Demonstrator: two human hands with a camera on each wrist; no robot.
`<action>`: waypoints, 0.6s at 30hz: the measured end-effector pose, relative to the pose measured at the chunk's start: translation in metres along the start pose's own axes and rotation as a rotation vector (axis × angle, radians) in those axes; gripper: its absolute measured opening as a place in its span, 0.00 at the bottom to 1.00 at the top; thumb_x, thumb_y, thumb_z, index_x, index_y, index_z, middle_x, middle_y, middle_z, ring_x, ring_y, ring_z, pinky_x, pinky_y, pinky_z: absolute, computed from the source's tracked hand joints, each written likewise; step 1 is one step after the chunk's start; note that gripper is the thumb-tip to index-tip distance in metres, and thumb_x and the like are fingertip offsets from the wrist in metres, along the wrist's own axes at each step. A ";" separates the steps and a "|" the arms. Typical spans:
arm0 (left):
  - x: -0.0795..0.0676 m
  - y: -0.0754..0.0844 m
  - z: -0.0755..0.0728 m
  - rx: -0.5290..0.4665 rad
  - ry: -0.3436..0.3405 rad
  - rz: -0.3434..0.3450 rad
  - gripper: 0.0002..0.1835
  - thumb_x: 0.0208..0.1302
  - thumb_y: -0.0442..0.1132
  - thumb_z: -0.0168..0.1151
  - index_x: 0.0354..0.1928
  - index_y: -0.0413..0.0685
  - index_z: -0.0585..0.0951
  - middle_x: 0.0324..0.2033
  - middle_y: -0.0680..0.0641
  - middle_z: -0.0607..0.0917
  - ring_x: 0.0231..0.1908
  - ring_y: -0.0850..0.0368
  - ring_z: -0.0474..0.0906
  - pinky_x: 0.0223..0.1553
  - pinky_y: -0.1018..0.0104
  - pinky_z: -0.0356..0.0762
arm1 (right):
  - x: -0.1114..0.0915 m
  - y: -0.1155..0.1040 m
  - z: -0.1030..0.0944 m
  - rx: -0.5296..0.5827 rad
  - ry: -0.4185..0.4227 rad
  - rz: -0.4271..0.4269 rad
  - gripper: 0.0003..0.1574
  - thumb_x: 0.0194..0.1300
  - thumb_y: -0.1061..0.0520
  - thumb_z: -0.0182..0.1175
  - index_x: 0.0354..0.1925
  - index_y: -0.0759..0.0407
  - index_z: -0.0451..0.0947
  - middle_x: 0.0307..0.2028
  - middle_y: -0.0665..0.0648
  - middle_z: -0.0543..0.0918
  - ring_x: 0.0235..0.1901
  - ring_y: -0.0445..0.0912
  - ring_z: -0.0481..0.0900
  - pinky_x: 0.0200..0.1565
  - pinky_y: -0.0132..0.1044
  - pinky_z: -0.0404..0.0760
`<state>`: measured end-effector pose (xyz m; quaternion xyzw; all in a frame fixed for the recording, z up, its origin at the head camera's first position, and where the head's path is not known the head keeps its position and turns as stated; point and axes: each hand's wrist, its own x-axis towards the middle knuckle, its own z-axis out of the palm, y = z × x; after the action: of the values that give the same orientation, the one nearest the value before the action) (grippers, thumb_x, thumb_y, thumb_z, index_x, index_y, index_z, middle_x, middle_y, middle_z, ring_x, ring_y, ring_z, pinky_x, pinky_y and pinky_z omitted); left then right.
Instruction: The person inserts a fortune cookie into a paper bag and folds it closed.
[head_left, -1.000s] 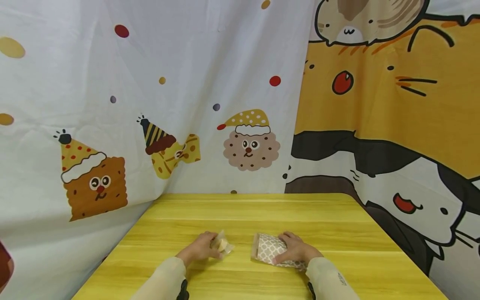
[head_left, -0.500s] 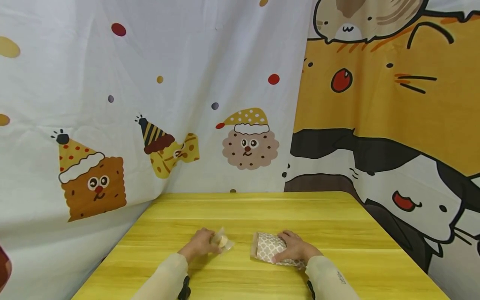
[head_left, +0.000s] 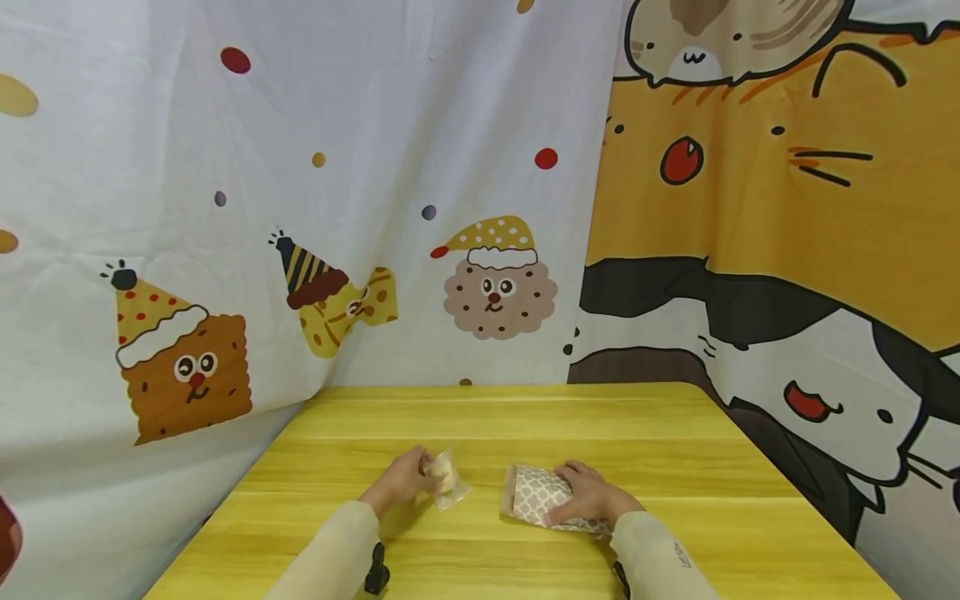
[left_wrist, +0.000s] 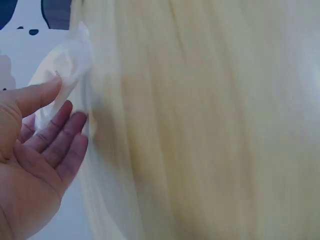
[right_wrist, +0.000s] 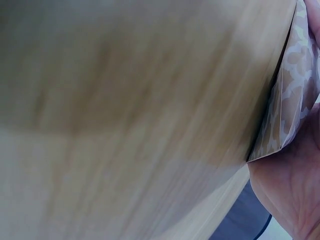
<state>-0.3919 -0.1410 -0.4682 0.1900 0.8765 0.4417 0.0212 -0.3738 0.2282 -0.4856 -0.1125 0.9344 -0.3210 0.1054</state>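
Observation:
Between thumb and fingers, my left hand (head_left: 403, 482) pinches a small clear wrapper packet (head_left: 448, 482) with something pale yellow inside. The left wrist view shows the thumb on the packet's (left_wrist: 70, 57) near face, with it held off the tabletop. To the right, my right hand (head_left: 596, 497) grips a flat paper bag (head_left: 540, 497) with a brown-and-white lattice pattern and a plain tan edge at its left end. This bag lies on the table, its right part hidden under the hand. In the right wrist view, the bag (right_wrist: 295, 95) sits against the palm.
Both hands work over a yellow wood-grain table (head_left: 495, 417). A white curtain (head_left: 390, 125) with cartoon biscuits hangs behind it, and cartoon cats cover the cloth (head_left: 750, 225) on the right. A strip of bare tabletop separates the packet from the bag.
My left hand has shifted slightly up and away, and the packet has turned to show more of its wrapper. My right hand and the patterned bag have stayed in place.

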 end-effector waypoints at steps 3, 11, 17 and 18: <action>0.004 0.004 0.004 -0.112 -0.005 -0.015 0.16 0.65 0.28 0.65 0.50 0.35 0.71 0.33 0.44 0.73 0.31 0.53 0.72 0.32 0.59 0.75 | -0.003 -0.004 -0.002 -0.024 -0.006 -0.005 0.71 0.39 0.25 0.75 0.72 0.58 0.63 0.73 0.66 0.55 0.72 0.68 0.49 0.64 0.71 0.54; 0.014 0.020 0.013 -0.346 0.002 -0.063 0.22 0.69 0.26 0.58 0.62 0.33 0.66 0.38 0.39 0.76 0.33 0.48 0.78 0.35 0.51 0.81 | -0.011 -0.015 -0.005 -0.076 -0.007 -0.023 0.64 0.46 0.33 0.76 0.72 0.59 0.63 0.72 0.67 0.57 0.70 0.69 0.51 0.63 0.70 0.57; 0.020 0.028 0.024 -0.394 0.012 -0.070 0.20 0.69 0.25 0.57 0.61 0.33 0.70 0.37 0.39 0.78 0.30 0.51 0.78 0.30 0.55 0.79 | -0.010 -0.013 -0.004 -0.086 0.002 -0.009 0.64 0.45 0.34 0.77 0.72 0.58 0.64 0.72 0.66 0.57 0.70 0.69 0.52 0.63 0.70 0.57; 0.021 0.029 0.026 -0.390 0.019 -0.070 0.19 0.69 0.25 0.58 0.60 0.33 0.71 0.37 0.40 0.78 0.30 0.51 0.78 0.30 0.56 0.80 | -0.010 -0.014 -0.004 -0.088 0.005 -0.010 0.64 0.45 0.34 0.77 0.72 0.58 0.64 0.72 0.66 0.57 0.70 0.69 0.52 0.63 0.69 0.57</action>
<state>-0.3968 -0.0979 -0.4585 0.1478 0.7807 0.6037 0.0648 -0.3633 0.2226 -0.4730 -0.1209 0.9473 -0.2805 0.0965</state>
